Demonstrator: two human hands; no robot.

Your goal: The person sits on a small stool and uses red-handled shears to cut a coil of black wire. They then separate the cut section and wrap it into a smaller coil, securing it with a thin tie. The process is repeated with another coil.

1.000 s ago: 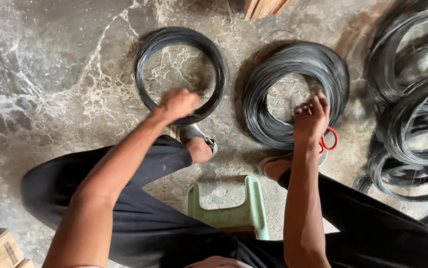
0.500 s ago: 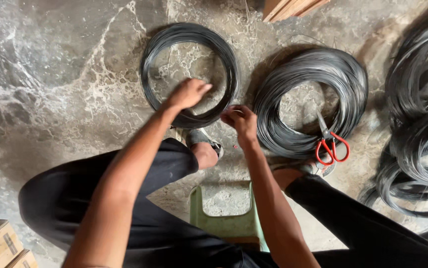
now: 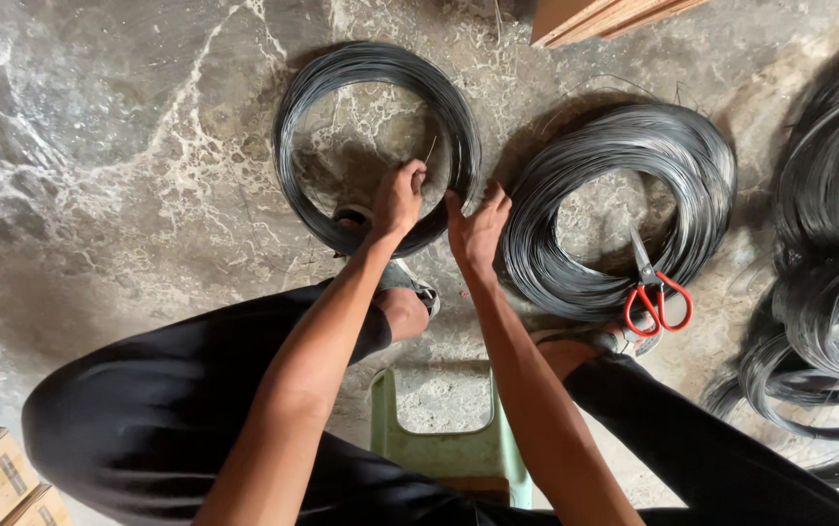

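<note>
Right hand [image 3: 476, 226] has come off the red-handled scissors [image 3: 655, 297] — they lie on the big dark wire coil [image 3: 624, 209] — and joined left hand [image 3: 400, 195] at the smaller dark wire coil [image 3: 377, 146] on the mottled stone floor [image 3: 98, 175]. Both hands' fingers pinch its near edge, probably a loose end — tying looks underway.

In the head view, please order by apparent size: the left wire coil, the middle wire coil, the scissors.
1. Middle coil, looks slightly larger.
2. Left coil, close to it, so this order is unsure.
3. Scissors, clearly smallest.
</note>
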